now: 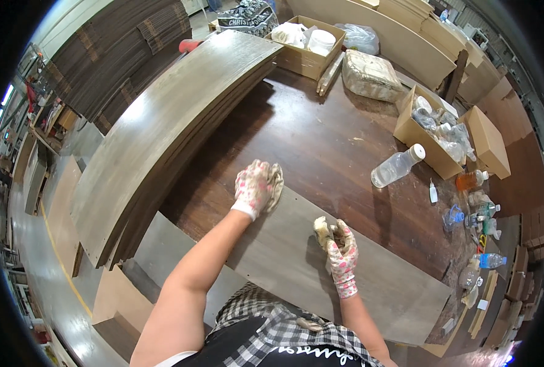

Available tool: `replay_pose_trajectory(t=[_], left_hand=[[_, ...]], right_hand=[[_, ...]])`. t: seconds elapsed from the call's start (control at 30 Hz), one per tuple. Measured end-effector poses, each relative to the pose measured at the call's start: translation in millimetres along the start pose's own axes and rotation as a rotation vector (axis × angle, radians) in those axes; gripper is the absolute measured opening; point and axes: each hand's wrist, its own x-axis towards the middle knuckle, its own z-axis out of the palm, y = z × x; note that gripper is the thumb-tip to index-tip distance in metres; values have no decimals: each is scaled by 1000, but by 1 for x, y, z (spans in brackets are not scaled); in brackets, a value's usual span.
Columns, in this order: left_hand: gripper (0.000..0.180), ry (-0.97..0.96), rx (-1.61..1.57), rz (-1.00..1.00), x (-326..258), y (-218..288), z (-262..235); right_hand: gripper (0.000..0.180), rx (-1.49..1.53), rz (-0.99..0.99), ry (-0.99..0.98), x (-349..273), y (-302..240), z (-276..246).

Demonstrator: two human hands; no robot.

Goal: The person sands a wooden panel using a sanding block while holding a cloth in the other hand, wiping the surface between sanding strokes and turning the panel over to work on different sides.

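A long grey wood-look panel [370, 269] lies slanting across the near side of the dark brown table. My left hand [252, 186], in a white glove with pink spots, presses a greyish cloth [276, 188] at the panel's far left end. The fingers are closed around that cloth. Above the panel's middle, my right hand [343, 258] wears a matching glove. Its fingers curl around a crumpled, stained off-white rag [323, 231], which casts a shadow on the panel.
Stacked grey panels [174, 116] rise on the left. A clear bottle [397, 166] stands right of centre, near a cardboard box [428, 134] of bottles. Several small bottles line the right edge. A wrapped block [371, 74] and another box [305, 50] sit at the back.
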Motion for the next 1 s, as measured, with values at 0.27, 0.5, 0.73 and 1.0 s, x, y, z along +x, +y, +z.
replay_pose_trajectory(t=[0.27,0.5,0.73,1.0], left_hand=[[19,-49,3,177,-93,8,12],[27,-173,-248,412,-137,73,11],[19,-186,-447,321,-165,44,-6],[27,-139,-524,333,-166,40,-5]], right_hand=[[52,-55,0,7,0,-11,-4],[50,-59,43,-46,7,-14,-2],[37,-625,-238,-349,73,-49,75],[38,-1110,-555,-457,124,-20,147]])
